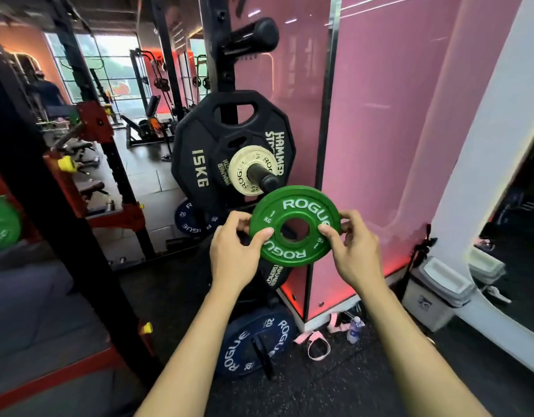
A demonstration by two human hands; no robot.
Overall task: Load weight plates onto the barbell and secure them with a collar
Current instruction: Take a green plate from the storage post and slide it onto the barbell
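1. left hand (pixel 234 251) grips the left rim of the small green round metal plate (pixel 294 225).
2. the plate faces the viewer, just near of the black storage peg (pixel 264 177).
3. right hand (pixel 351 249) grips its right rim; the barbell is not identifiable.

Both hands grip a green Rogue 1 kg plate (pixel 294 225), left hand (pixel 234 257) on its left edge, right hand (pixel 354 254) on its right. Just above, storage peg (pixel 261 175) carries white Rogue plate (pixel 250 170), small black plate (pixel 223 162), black 15 kg plate (pixel 196 152).
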